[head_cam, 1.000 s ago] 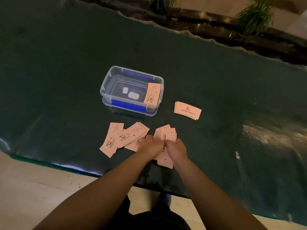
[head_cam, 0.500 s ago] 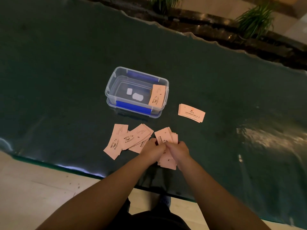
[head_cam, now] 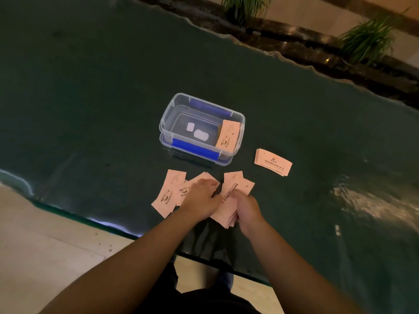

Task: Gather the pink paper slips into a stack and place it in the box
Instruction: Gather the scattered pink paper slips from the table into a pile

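A clear plastic box [head_cam: 240,123] with blue clips stands on the dark green table, with one pink slip [head_cam: 227,136] leaning inside its right end. My right hand [head_cam: 246,206] grips a fanned bunch of pink slips [head_cam: 235,188] near the table's front edge. My left hand [head_cam: 200,197] rests palm down on loose pink slips [head_cam: 169,192] spread to the left, its fingers touching the held bunch. A small neat stack of slips [head_cam: 273,162] lies apart, right of the box.
The table's front edge [head_cam: 68,215] runs just below my hands, with pale floor beyond it. Two white stickers [head_cam: 197,131] show on the box bottom. Potted grasses [head_cam: 367,37] and a dark ledge lie behind the wavy far edge.
My left hand has shifted left from the held bunch onto the loose slips. The right hand keeps its hold on the bunch.
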A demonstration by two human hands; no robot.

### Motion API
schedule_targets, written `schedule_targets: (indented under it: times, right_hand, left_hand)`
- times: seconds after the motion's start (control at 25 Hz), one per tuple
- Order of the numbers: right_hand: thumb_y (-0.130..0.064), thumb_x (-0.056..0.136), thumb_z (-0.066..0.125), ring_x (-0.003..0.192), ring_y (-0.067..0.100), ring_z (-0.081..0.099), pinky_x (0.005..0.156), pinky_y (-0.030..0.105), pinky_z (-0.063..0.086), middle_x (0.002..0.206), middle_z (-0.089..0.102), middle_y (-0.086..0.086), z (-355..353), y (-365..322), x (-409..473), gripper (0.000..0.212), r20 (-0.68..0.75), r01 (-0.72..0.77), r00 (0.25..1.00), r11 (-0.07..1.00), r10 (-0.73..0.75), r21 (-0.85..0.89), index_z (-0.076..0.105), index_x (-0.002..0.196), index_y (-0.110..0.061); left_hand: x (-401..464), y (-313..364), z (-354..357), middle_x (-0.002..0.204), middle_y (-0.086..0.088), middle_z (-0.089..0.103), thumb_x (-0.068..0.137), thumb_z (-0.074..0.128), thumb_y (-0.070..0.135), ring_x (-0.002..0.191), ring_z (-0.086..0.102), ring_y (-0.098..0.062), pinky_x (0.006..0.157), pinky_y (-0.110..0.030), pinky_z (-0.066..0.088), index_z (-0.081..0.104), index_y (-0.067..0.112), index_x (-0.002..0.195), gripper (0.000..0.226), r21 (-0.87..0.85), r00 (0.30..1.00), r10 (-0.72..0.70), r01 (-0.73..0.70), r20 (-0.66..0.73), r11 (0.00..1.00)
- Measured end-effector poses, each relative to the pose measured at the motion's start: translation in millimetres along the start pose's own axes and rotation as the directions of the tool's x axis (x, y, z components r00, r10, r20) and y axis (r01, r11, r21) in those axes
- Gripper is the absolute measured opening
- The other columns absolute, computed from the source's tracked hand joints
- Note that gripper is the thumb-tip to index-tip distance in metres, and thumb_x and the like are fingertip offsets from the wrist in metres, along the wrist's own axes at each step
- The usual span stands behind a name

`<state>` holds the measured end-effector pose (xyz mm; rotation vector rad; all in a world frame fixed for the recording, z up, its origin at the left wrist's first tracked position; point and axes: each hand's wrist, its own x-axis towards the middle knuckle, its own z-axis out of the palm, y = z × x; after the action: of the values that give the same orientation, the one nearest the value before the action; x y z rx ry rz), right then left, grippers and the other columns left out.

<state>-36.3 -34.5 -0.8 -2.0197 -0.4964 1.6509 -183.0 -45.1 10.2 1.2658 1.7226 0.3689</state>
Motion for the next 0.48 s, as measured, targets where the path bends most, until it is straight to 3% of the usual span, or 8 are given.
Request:
schedule_targets:
  times: [0.08, 0.24, 0.48]
  right_hand:
    - [-0.022, 0.099, 0.065, 0.100, 0.032, 0.075, 0.100, 0.053, 0.058, 0.111, 0.078, 0.012, 4, -1, -1, 0.023, 0.024, -0.032, 0.999, 0.996, 0.030, 0.084, 0.070, 0.122, -0.018]
    - [-0.019, 0.101, 0.063, 0.101, 0.032, 0.072, 0.100, 0.055, 0.057, 0.110, 0.076, 0.012, 19, -4, -4, 0.008, 0.109, -0.114, 0.989, 0.979, 0.096, 0.169, 0.066, 0.102, -0.027]
    - [-0.018, 0.100, 0.060, 0.102, 0.033, 0.072, 0.102, 0.057, 0.056, 0.107, 0.077, 0.010, 35, -6, 0, 0.017, 0.106, -0.055, 0.993, 0.997, 0.050, 0.050, 0.070, 0.113, -0.020]
  left_hand:
    - [6, -11, -18, 0.159, 0.000, 0.046, 0.096, 0.065, 0.041, 0.145, 0.039, -0.025, 0.116, -0.046, 0.037, 0.049, 0.028, 0.152, 0.060, 0.145, 0.995, -0.029, 0.043, -0.097, 0.989]
    - [10, -25, -33, 0.159, -0.006, 0.044, 0.096, 0.061, 0.042, 0.146, 0.037, -0.031, 0.117, -0.052, 0.038, 0.039, 0.023, 0.157, 0.068, 0.339, 0.992, -0.128, 0.118, 0.006, 0.933]
    - [1, -29, -17, 0.143, -0.008, 0.057, 0.108, 0.041, 0.035, 0.123, 0.057, -0.021, 0.097, -0.035, 0.046, 0.054, 0.017, 0.147, 0.045, 0.182, 0.997, -0.055, 0.044, 0.057, 0.982]
